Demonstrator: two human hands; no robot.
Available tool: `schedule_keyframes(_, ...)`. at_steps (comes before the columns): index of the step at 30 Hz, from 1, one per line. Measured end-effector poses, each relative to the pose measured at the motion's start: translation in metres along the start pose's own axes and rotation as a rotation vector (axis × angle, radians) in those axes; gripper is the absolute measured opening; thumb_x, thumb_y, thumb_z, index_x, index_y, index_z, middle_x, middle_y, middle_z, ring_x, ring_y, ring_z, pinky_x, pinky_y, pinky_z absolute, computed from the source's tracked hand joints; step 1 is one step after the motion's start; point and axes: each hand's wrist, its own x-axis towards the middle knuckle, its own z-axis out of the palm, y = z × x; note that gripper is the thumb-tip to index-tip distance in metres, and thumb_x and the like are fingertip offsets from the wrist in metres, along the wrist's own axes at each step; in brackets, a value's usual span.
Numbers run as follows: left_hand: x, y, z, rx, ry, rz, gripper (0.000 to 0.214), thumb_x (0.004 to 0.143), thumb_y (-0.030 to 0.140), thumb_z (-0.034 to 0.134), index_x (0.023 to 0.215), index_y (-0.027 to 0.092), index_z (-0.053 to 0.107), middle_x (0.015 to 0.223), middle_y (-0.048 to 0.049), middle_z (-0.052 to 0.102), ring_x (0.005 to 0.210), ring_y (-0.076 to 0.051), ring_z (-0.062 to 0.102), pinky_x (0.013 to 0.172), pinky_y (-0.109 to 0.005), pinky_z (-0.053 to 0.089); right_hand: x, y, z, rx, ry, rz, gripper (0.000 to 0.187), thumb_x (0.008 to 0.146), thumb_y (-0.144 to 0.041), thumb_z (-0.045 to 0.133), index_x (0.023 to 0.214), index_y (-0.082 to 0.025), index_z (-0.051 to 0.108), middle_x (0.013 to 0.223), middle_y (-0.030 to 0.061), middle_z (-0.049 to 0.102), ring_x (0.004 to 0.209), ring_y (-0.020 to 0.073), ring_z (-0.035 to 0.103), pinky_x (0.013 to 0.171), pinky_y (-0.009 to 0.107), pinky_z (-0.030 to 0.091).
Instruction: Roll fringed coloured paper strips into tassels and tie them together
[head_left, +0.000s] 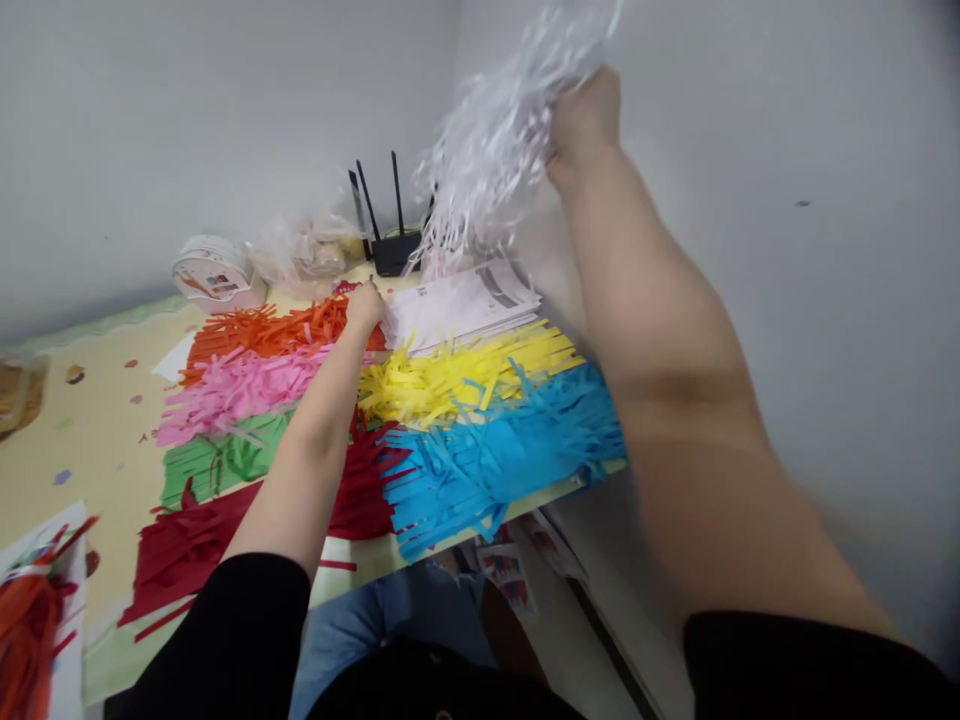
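My right hand (589, 115) is raised high against the wall, closed around a bunch of white fringed paper (491, 140) whose thin strips hang down to the left, blurred by motion. My left hand (365, 305) reaches over the table to the right end of the orange fringed paper (262, 335). Its fingers look closed; what they grip, if anything, is hidden. Below lie fringed sheets in pink (247, 385), green (225, 455) and dark red (191, 540). To the right are yellow (465, 370) and blue (502, 450) ones.
A stack of printed white sheets (461, 300) lies behind the yellow fringe. Farther back stand a black router (396, 252) with antennas, a plastic bag (300, 255) and a white-and-pink box (217, 275). An orange tassel bundle (26, 630) rests at the table's (97, 440) near left.
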Motion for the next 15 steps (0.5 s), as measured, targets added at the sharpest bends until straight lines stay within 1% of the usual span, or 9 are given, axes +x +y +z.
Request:
schedule_keyframes(2,0.006,0.004,0.008,-0.006,-0.011,-0.006,0.044,0.104,0.018,0.040,0.140,0.005,0.062,0.142,-0.0303,0.064,0.137,-0.033,0.061,0.112,-0.043,0.048,0.019,-0.028,0.009,0.067,0.093,-0.044,0.030,0.099,0.006,0.036,0.086,-0.014,0.054,0.054,-0.0145,0.042,0.050,0.0017,0.049,0.062,0.016,0.049)
schedule_keyframes(3,0.009,0.007,0.013,-0.006,-0.023,-0.001,0.043,0.104,0.021,0.044,0.140,0.006,0.062,0.143,-0.0295,0.063,0.139,-0.034,0.060,0.113,-0.043,0.047,0.025,-0.039,0.012,0.104,0.118,-0.064,0.034,0.098,0.007,0.032,0.081,-0.015,0.052,0.052,-0.0145,0.039,0.048,0.0006,0.049,0.062,0.014,0.048)
schedule_keyframes(5,0.014,0.016,0.022,-0.002,-0.057,0.019,0.044,0.102,0.029,0.055,0.140,0.010,0.061,0.148,-0.0273,0.061,0.143,-0.035,0.056,0.114,-0.045,0.047,0.032,-0.055,0.015,0.189,0.120,-0.105,0.038,0.094,0.009,0.028,0.073,-0.014,0.049,0.049,-0.0145,0.032,0.047,-0.0013,0.049,0.063,0.013,0.046)
schedule_keyframes(7,0.019,0.024,0.031,0.006,-0.092,0.038,0.050,0.096,0.035,0.067,0.141,0.012,0.060,0.149,-0.0255,0.060,0.144,-0.038,0.053,0.116,-0.049,0.046,0.034,-0.063,0.014,0.245,0.094,-0.147,0.039,0.089,0.011,0.024,0.069,-0.013,0.048,0.050,-0.0143,0.031,0.048,-0.0031,0.049,0.065,0.012,0.045)
schedule_keyframes(9,0.021,0.030,0.037,0.016,-0.109,0.047,0.058,0.090,0.037,0.076,0.140,0.013,0.061,0.150,-0.0257,0.059,0.145,-0.041,0.050,0.117,-0.054,0.045,0.035,-0.066,0.009,0.245,0.071,-0.184,0.040,0.089,0.010,0.024,0.067,-0.014,0.047,0.051,-0.0141,0.034,0.047,-0.0040,0.048,0.064,0.012,0.045)
schedule_keyframes(11,0.022,0.033,0.039,0.023,-0.100,0.049,0.060,0.086,0.036,0.080,0.138,0.011,0.061,0.149,-0.0280,0.058,0.144,-0.044,0.049,0.116,-0.058,0.044,0.037,-0.062,0.003,0.219,0.091,-0.207,0.039,0.092,0.008,0.027,0.066,-0.016,0.044,0.050,-0.0140,0.032,0.043,-0.0036,0.043,0.061,0.013,0.046)
schedule_keyframes(13,0.020,0.035,0.039,0.028,-0.066,0.060,0.056,0.087,0.030,0.078,0.137,0.010,0.062,0.150,-0.0294,0.055,0.145,-0.043,0.047,0.117,-0.058,0.043,0.040,-0.053,-0.006,0.160,0.095,-0.218,0.038,0.093,0.008,0.032,0.067,-0.018,0.042,0.050,-0.0136,0.028,0.042,-0.0021,0.041,0.059,0.013,0.046)
schedule_keyframes(15,0.018,0.037,0.036,0.032,-0.025,0.085,0.049,0.089,0.021,0.074,0.136,0.010,0.063,0.151,-0.0282,0.054,0.146,-0.041,0.046,0.121,-0.057,0.038,0.045,-0.039,-0.015,0.081,0.074,-0.229,0.035,0.091,0.008,0.038,0.070,-0.019,0.043,0.052,-0.0126,0.026,0.046,-0.0003,0.041,0.058,0.014,0.045)
